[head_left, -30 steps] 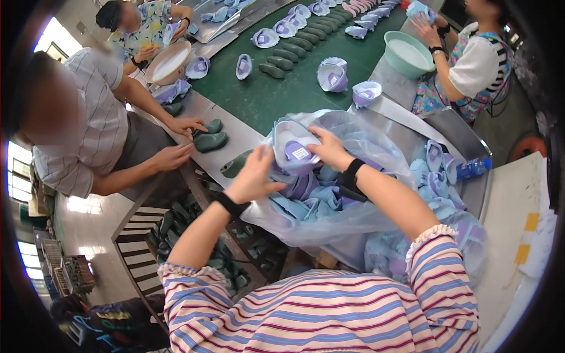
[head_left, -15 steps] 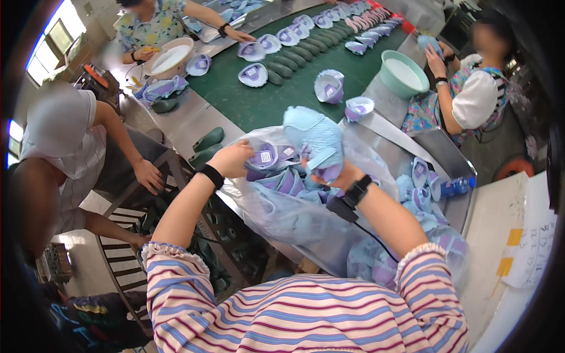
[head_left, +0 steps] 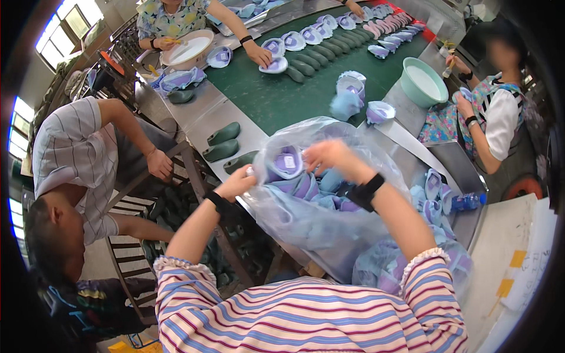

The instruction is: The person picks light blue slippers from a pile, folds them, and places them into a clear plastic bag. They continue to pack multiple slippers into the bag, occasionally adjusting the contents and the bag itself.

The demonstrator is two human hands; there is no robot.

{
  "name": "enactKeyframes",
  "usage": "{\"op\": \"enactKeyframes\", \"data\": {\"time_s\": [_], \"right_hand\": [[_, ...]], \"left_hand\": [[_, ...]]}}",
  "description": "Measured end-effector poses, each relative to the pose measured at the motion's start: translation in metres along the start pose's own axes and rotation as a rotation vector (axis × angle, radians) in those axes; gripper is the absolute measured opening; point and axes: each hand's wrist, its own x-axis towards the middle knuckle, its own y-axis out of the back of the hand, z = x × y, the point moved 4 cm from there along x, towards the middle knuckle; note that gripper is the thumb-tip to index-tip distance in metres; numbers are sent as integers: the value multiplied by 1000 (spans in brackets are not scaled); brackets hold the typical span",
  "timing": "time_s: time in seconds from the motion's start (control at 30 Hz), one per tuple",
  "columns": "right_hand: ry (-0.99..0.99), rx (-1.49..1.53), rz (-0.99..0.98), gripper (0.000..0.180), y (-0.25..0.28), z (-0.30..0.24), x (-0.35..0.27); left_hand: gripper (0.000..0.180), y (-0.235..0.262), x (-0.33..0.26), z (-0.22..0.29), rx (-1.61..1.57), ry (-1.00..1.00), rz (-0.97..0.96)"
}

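My left hand point(head_left: 236, 183) pinches the rim of a clear plastic bag point(head_left: 268, 209) full of light blue and purple shoe uppers point(head_left: 303, 187). Above the bag's mouth is my right hand point(head_left: 336, 160), blurred, its fingers apart and nothing visible in them. Close to its fingertips, inside the bag, an upper with a white label point(head_left: 288, 162) faces up. Beyond the bag, a blurred light blue upper point(head_left: 346, 106) is over the green tabletop, against another upper point(head_left: 351, 82). One more upper point(head_left: 381, 112) sits to the right of them.
Dark green shoe lasts point(head_left: 223, 141) lie left of the bag, with rows of lasts and uppers farther back. A green basin point(head_left: 422, 83) and a blue bottle point(head_left: 468, 202) stand right. Co-workers work across and right; another person bends at a slatted rack point(head_left: 126, 259) on the left.
The light blue upper has left my right hand and is now beyond the bag. That hand has come back over the bag's mouth. My left hand has lowered to the bag's rim.
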Motion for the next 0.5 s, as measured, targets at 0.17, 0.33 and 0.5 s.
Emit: {"op": "enactKeyframes", "data": {"time_s": [0.17,0.33,0.5], "right_hand": [[121,-625,391,84,-33,29,12],[144,-663,548,80,-21,28,-3],[-63,290,384,44,31,54,-25]], "left_hand": [[44,-56,-18,34,-592,-10,-163],[51,-89,-21,31,-992,-57,-321],[41,-37,-26,8,-874,-105,248]]}}
